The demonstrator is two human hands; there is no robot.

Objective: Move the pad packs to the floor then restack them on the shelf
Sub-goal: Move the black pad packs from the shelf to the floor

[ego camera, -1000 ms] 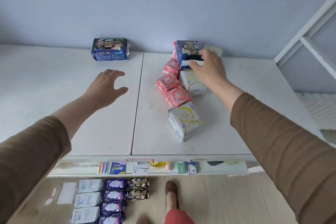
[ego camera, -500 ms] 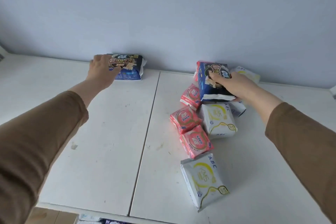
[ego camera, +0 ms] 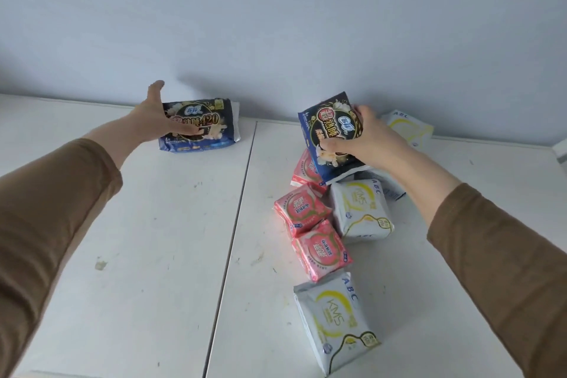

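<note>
Left hand grips dark pack; right hand lifts navy pack above pile.

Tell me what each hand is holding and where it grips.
Right hand grips a dark blue pack by its right edge. Left hand grasps the 420 pack at its left end.

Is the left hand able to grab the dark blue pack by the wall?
Probably yes. The left hand already lies on the dark blue plastic pad pack by the wall, thumb across its front. Nothing blocks it, and that part of the white shelf top holds nothing else.
</note>
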